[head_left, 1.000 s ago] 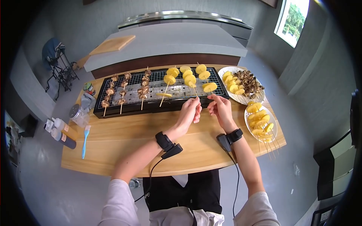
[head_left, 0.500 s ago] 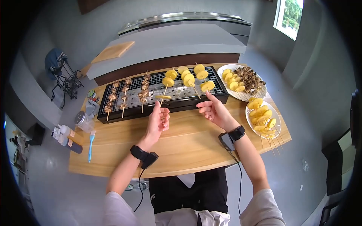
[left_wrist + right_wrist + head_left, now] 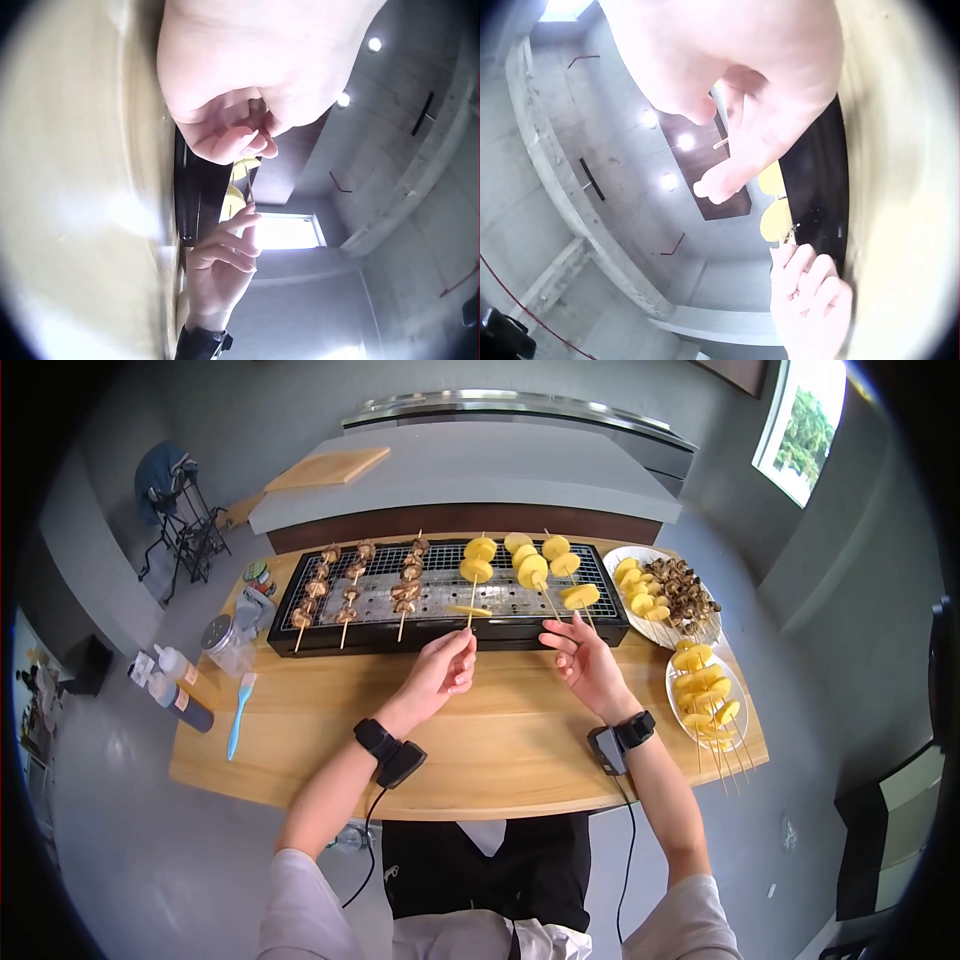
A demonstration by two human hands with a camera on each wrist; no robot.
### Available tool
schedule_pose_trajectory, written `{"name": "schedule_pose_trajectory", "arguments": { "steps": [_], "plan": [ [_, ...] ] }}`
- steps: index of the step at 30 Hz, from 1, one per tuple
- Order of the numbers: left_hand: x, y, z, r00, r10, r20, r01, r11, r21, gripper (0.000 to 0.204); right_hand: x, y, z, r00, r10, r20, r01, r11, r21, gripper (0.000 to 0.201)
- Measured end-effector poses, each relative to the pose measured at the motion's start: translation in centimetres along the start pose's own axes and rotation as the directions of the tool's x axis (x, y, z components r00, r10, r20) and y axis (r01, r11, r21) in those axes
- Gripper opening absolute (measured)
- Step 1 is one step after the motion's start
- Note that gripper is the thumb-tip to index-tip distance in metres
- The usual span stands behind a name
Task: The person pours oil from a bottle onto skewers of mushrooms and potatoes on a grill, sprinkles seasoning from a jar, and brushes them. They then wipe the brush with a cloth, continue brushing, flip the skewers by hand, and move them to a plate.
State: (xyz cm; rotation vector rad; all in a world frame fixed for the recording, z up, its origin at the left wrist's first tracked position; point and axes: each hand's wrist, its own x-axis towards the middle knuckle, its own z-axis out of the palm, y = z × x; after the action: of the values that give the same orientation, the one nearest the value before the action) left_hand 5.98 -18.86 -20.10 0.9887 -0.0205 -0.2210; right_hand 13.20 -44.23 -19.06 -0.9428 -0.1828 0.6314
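Three skewers of yellow potato slices lie on the right half of a black grill (image 3: 420, 628) in the head view. At the lower end of the left potato skewer (image 3: 477, 570), my left hand (image 3: 440, 672) pinches the bare stick. The lowest slice (image 3: 470, 611) on it shows edge-on. My right hand (image 3: 592, 670) is by the front edge, near the stick of the right potato skewer (image 3: 579, 596), with thumb and forefinger spread apart. A stick tip (image 3: 720, 142) shows between them in the right wrist view. The middle potato skewer (image 3: 532, 570) lies between both hands.
Mushroom skewers (image 3: 406, 590) lie on the grill's left half. At the right are a plate (image 3: 712, 630) of mushrooms and potatoes and a smaller plate (image 3: 672, 678) of potato skewers. Sauce bottles (image 3: 188, 678), a jar (image 3: 228, 650) and a blue brush (image 3: 240, 720) stand or lie at the left.
My left hand has gone from the middle potato skewer's stick leftward to the left one's. My right hand's fingers have spread near the right skewer. The head view has shifted slightly.
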Motion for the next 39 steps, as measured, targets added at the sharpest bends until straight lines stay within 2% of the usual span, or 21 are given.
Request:
{"name": "schedule_pose_trajectory", "arguments": {
  "steps": [4, 5, 7, 13, 15, 16, 18, 20, 24, 27, 32, 39],
  "plan": [
    [0.4, -0.5, -0.2, 0.999, 0.021, 0.038, -0.023, 0.999, 0.048, 0.024, 0.2, 0.3, 0.5, 1.000, -0.003, 0.027, 0.006, 0.995, -0.099, 0.052],
    [0.5, -0.6, -0.3, 0.997, 0.038, 0.066, -0.043, 0.996, 0.072, 0.025, 0.0, 0.1, 0.7, 0.996, 0.027, 0.089, -0.022, 0.998, -0.061, 0.054],
    [0.8, -0.8, -0.7, 0.991, 0.067, 0.120, -0.079, 0.991, 0.106, 0.028, 0.3, 0.3, 1.0, 0.994, 0.033, 0.108, -0.028, 0.998, -0.051, 0.054],
    [0.9, -0.9, -1.2, 0.987, 0.102, 0.125, -0.120, 0.982, 0.149, 0.029, 1.3, 0.9, 2.9, 0.992, 0.024, 0.125, -0.012, 0.995, -0.096, 0.048],
    [0.9, -1.1, -1.2, 0.988, 0.100, 0.116, -0.116, 0.984, 0.136, 0.029, 1.8, 0.8, 3.3, 0.988, -0.007, 0.155, 0.003, 1.000, 0.025, 0.039],
    [1.0, -1.1, -1.3, 0.987, 0.101, 0.127, -0.116, 0.986, 0.121, 0.030, 2.2, 0.8, 3.1, 0.988, -0.003, 0.157, 0.000, 1.000, 0.022, 0.039],
    [1.1, -1.1, -1.3, 0.986, 0.102, 0.135, -0.117, 0.987, 0.107, 0.030, 2.8, 1.1, 3.1, 0.995, -0.018, 0.100, 0.004, 0.989, 0.145, 0.031],
    [1.1, -1.2, -1.3, 0.985, 0.113, 0.126, -0.126, 0.987, 0.098, 0.030, 3.1, 1.5, 3.0, 0.999, -0.014, 0.053, 0.007, 0.990, 0.138, 0.025],
    [1.1, -1.0, -1.4, 0.988, 0.101, 0.116, -0.108, 0.992, 0.061, 0.027, 2.9, 2.4, 3.2, 0.999, 0.034, 0.003, -0.034, 0.999, 0.027, 0.025],
    [1.5, -1.3, -1.4, 0.987, 0.049, 0.153, -0.037, 0.996, -0.081, 0.024, 2.4, 2.7, 3.8, 0.997, 0.007, -0.073, -0.015, 0.993, -0.117, 0.030],
    [1.9, -1.5, -1.4, 0.973, 0.046, 0.224, -0.028, 0.996, -0.082, 0.027, 2.5, 2.7, 3.2, 0.996, -0.023, -0.083, 0.012, 0.991, -0.132, 0.033],
    [1.5, -1.0, -0.9, 0.976, 0.028, 0.217, 0.000, 0.992, -0.129, 0.029, 2.3, 2.4, 2.7, 0.987, -0.059, -0.153, 0.026, 0.978, -0.209, 0.036]
  ]
}}
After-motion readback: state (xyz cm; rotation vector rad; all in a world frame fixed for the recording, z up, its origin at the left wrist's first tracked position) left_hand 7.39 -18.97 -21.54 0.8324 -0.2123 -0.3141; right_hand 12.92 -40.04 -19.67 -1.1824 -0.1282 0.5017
